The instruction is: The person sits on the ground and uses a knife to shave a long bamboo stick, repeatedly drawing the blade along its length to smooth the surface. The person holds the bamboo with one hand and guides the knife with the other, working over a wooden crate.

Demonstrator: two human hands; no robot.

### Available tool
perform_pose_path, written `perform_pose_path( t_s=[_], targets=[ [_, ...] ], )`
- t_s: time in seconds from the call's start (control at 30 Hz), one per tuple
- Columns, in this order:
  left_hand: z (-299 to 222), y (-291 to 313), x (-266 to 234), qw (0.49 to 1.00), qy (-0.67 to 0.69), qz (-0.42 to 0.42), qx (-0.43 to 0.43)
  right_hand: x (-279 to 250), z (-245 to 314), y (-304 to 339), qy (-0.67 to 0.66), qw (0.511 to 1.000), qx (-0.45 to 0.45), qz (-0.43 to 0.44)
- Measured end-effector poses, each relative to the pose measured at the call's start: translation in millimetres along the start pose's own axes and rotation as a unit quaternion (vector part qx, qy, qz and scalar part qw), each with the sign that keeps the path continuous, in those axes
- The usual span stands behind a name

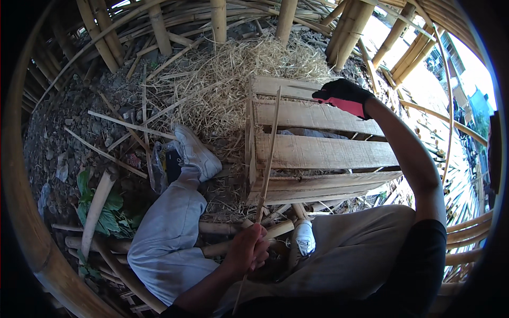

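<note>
My bare left hand (248,251) is closed around a long, thin bamboo strip (272,139). The strip rises from my lap past the left end of a slatted wooden crate (323,150), and its lower end runs down below my fist. Over the crate's far right side is my right hand (343,97), in a black and red glove. Its fingers are curled round a knife, whose handle is hidden in the glove. The narrow blade (300,87) points left, toward the strip's upper end but apart from it.
Behind the crate lies a heap of pale shavings (238,79), with upright bamboo poles (218,21) beyond. My left shoe (195,153) rests left of the crate, near a clear plastic bag (157,167). Loose bamboo strips (130,126) cross the stony ground. A thick bamboo pole (58,275) curves along the left.
</note>
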State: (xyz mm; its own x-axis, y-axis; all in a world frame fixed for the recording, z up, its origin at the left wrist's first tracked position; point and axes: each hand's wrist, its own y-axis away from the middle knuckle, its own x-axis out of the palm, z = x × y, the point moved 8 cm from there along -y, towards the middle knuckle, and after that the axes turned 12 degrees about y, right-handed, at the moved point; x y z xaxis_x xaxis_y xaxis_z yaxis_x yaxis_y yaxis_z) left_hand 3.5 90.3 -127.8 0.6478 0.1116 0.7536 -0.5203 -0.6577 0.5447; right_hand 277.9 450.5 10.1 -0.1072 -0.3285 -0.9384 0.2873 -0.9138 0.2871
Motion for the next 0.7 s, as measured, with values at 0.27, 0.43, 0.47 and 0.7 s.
perform_pose_path(
  t_s=[0.27,0.43,0.47,0.7],
  targets=[
    [2.9,-2.7,-3.8,1.0,0.009,0.006,0.003,-15.4,-77.8,-12.0,0.185,0.979,0.078,-0.039],
    [1.5,2.2,-6.7,1.0,0.022,-0.008,0.002,-49.1,-46.0,-6.8,0.112,0.969,0.08,-0.203],
    [2.2,2.2,-7.5,1.0,0.023,-0.006,0.003,-41.5,-33.3,-4.7,0.104,0.974,0.076,-0.184],
    [2.3,5.1,-6.6,1.0,0.017,-0.025,0.002,22.7,104.4,45.5,0.306,0.848,-0.231,-0.366]
  ],
)
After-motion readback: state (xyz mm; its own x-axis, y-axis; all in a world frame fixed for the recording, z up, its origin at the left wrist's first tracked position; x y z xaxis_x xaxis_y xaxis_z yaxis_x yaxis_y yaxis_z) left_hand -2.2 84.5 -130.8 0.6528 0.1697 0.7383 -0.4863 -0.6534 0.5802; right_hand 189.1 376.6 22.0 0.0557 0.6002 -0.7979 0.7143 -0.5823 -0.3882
